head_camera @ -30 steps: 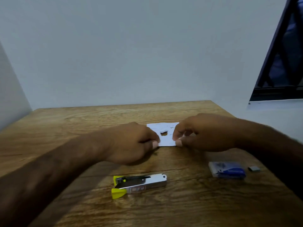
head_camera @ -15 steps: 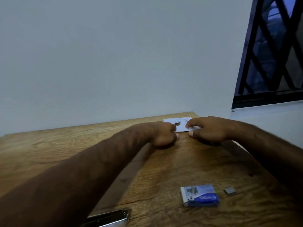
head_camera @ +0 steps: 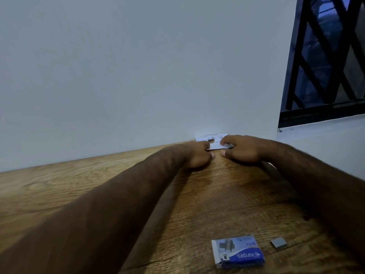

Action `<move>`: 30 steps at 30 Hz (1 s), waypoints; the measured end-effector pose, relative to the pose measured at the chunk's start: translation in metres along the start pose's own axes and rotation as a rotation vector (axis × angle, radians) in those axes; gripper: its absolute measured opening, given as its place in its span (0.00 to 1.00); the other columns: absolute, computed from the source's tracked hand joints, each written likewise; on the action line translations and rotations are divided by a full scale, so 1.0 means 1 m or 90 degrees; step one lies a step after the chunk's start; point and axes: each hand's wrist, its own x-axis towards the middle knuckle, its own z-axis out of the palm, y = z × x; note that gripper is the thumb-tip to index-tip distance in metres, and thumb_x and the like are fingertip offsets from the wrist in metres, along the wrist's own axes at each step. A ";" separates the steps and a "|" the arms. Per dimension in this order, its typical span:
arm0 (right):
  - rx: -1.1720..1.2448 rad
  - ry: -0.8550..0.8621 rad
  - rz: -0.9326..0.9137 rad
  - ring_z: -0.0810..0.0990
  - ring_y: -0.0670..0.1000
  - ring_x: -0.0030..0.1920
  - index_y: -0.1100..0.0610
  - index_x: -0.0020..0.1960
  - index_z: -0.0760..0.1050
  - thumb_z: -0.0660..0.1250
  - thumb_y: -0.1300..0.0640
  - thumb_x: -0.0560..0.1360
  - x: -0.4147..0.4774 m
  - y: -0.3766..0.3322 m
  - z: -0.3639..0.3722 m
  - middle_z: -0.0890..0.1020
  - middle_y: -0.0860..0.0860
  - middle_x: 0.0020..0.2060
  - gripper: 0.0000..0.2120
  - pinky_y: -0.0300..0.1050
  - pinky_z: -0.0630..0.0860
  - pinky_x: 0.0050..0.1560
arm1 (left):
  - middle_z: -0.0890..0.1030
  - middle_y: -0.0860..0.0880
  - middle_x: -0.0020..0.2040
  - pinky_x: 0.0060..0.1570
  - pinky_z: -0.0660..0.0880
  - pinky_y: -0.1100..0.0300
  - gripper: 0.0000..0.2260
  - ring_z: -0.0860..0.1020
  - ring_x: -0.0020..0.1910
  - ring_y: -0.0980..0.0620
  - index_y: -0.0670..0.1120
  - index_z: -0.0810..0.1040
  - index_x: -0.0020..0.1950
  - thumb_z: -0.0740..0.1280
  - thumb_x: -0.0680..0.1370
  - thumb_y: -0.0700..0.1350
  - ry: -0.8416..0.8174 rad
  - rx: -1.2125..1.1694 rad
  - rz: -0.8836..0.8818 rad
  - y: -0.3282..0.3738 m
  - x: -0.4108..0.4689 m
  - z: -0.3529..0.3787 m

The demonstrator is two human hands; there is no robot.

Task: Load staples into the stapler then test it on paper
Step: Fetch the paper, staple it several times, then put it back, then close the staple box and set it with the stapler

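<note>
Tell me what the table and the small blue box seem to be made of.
The table: wood or wood-look laminate, going by the brown grain lines and slight sheen; I cannot tell which. The small blue box: probably thin printed cardboard, with flat folded edges and printed lettering.

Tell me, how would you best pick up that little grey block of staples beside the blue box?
Pinch the grey staple strip across its two long side edges, coming straight down from above with thumb and forefinger. It lies flat and low on the table, so nothing can slip underneath. It sits clear of the blue box, leaving room for fingertips on either side.
</note>
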 end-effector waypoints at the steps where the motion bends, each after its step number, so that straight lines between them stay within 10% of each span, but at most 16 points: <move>1: 0.007 0.002 0.000 0.71 0.55 0.74 0.48 0.77 0.66 0.64 0.45 0.81 -0.001 0.000 0.001 0.71 0.51 0.77 0.26 0.50 0.66 0.70 | 0.68 0.44 0.79 0.71 0.64 0.52 0.25 0.67 0.76 0.43 0.49 0.63 0.79 0.58 0.83 0.56 0.003 -0.005 0.005 -0.001 -0.002 -0.001; 6: 0.039 0.048 -0.030 0.73 0.56 0.70 0.52 0.76 0.68 0.67 0.50 0.80 -0.010 -0.009 -0.002 0.73 0.53 0.75 0.26 0.50 0.69 0.66 | 0.76 0.43 0.72 0.63 0.72 0.52 0.25 0.79 0.58 0.47 0.46 0.64 0.77 0.62 0.83 0.53 0.026 -0.061 0.028 -0.012 -0.028 -0.015; 16: 0.035 0.117 -0.118 0.73 0.57 0.71 0.47 0.70 0.75 0.72 0.50 0.77 -0.050 -0.047 -0.019 0.74 0.52 0.75 0.22 0.53 0.69 0.66 | 0.77 0.48 0.69 0.72 0.67 0.50 0.19 0.74 0.68 0.50 0.46 0.75 0.71 0.59 0.85 0.53 -0.036 -0.118 0.051 -0.059 -0.137 -0.027; 24: 0.105 0.188 -0.309 0.81 0.38 0.52 0.32 0.52 0.81 0.72 0.45 0.74 -0.109 -0.111 -0.031 0.83 0.35 0.50 0.09 0.47 0.73 0.54 | 0.82 0.46 0.64 0.65 0.74 0.51 0.16 0.80 0.64 0.49 0.43 0.76 0.69 0.58 0.86 0.49 -0.016 -0.179 0.012 -0.082 -0.171 -0.031; 30: 0.139 -0.200 -0.553 0.84 0.38 0.54 0.35 0.61 0.81 0.75 0.41 0.71 -0.183 -0.167 -0.016 0.85 0.36 0.56 0.18 0.29 0.81 0.41 | 0.83 0.50 0.48 0.55 0.77 0.52 0.09 0.80 0.48 0.55 0.46 0.81 0.50 0.60 0.83 0.40 -0.018 -0.180 0.047 -0.086 -0.194 -0.029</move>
